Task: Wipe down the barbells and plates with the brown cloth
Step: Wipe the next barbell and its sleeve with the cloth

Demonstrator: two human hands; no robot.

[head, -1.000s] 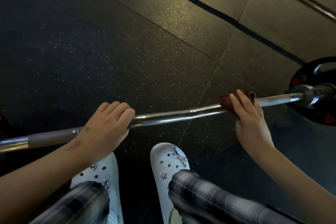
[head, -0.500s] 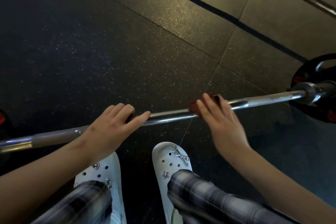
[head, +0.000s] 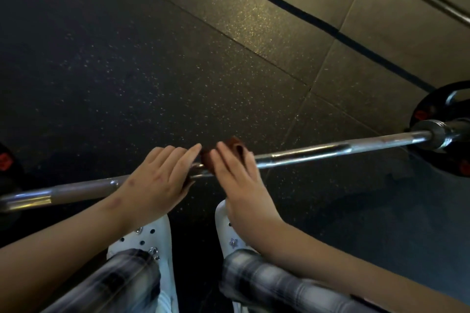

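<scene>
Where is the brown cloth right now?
In the head view, the brown cloth sits on the barbell near the picture's middle. It is in the right hand's grip, just right of the left hand.

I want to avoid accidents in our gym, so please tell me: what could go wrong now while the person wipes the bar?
1. The cloth in the right hand almost meets the left hand on the bar; the stretch under that hand may stay unwiped.
2. The bar carries a round plate and lies close to the white shoes; a push might roll it toward the toes.
</scene>
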